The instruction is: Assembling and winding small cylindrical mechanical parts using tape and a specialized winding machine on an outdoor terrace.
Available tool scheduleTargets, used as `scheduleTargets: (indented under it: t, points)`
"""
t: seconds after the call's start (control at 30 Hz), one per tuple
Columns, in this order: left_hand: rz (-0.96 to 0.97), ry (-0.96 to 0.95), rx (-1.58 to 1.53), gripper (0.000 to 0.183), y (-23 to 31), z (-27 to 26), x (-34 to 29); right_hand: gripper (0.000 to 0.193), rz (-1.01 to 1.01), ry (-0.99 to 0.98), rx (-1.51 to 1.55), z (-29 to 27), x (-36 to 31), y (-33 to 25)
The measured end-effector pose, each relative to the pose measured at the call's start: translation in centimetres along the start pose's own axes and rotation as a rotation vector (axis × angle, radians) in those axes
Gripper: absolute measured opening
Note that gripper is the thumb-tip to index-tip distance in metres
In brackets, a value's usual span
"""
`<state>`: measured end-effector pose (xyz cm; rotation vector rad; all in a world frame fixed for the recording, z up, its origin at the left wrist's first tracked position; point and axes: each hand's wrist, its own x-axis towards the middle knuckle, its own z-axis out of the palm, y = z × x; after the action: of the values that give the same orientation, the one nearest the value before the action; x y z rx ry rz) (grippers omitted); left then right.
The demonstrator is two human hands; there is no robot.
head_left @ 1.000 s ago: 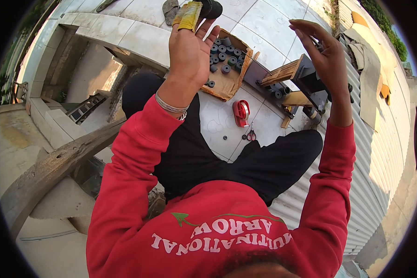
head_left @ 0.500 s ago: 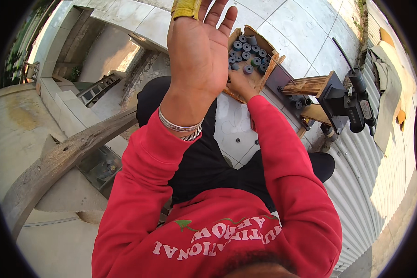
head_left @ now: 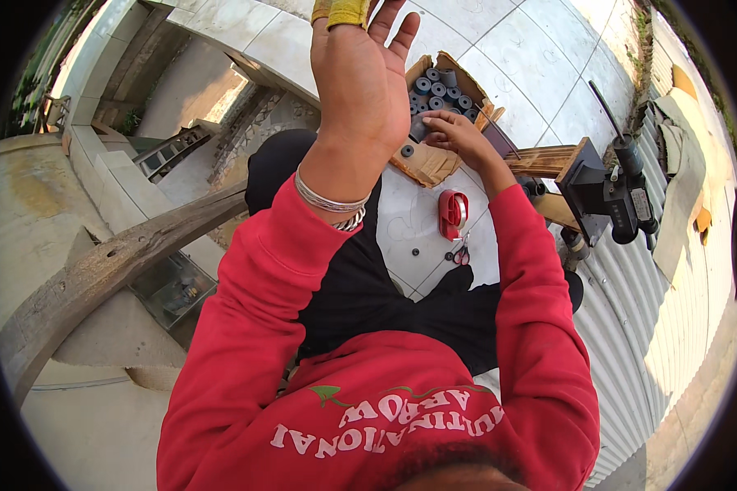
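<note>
My left hand (head_left: 362, 106) is raised palm up in front of the box, its fingers apart and partly cut off by the top edge. A yellow wrap (head_left: 341, 11) covers one or more of its digits. My right hand (head_left: 464, 137) is over the near side of an open cardboard box (head_left: 431, 164). At its fingertips is a dark grey roller (head_left: 418, 128), which it seems to grip. Several dark hollow rollers (head_left: 436, 103) stand and lie inside the box. One small roller (head_left: 407, 151) sits apart on the near flap.
On the tiles between my legs lie a red tape dispenser (head_left: 453, 214), scissors (head_left: 462, 255) and small black rings (head_left: 415, 252). A black tool on a wooden stand (head_left: 614, 192) is at the right, beside corrugated sheet (head_left: 622, 327). A wooden beam (head_left: 115, 270) crosses the left.
My right hand has risen out of the box and shifted right, with a dark roller at its fingertips. The red dispenser and scissors now show. My left hand has moved slightly right.
</note>
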<state>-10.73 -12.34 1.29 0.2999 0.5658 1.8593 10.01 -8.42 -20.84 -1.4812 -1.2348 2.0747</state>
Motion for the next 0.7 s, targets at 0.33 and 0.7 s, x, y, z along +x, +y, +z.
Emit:
scheduleTargets:
  t: [0.33, 0.7]
  points:
    - [0.06, 0.04, 0.12, 0.038, -4.4, 0.7, 0.0, 0.033, -0.477, 0.154, -0.858, -2.9, -17.8, -29.7]
    - [0.008, 0.06, 0.239, 0.053, -7.5, 2.4, -0.6, 0.045, -0.056, 0.146, -1.134, -9.1, -17.5, -31.3]
